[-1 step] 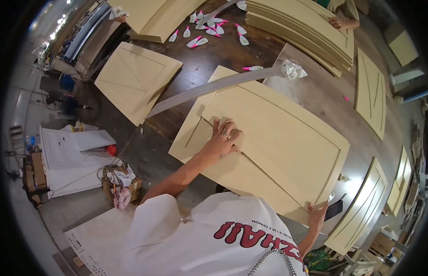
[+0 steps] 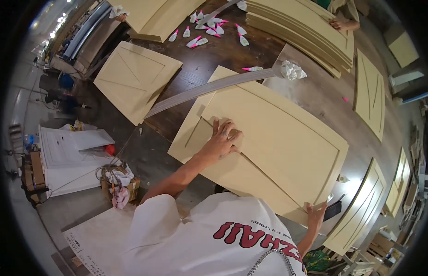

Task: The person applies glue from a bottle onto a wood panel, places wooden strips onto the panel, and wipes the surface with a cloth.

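A large cream cabinet door panel with a raised border lies tilted across the bench corner before me. A thin diagonal strip runs over its face toward the lower right corner. Bent fingers of my left hand grip along the upper part of this strip, fingertips and thumb down at the panel face. My right hand grasps the panel's lower right corner, its thumb on the face. Part of those fingers is hidden. Beside that hand is a dark flat object, its kind unclear.
Several small white glue bottles with pink tips lie on the dark table. A long grey strip crosses behind the panel to crumpled white paper. Stacked panels stand far back, near another person's hand. A smaller door sits left.
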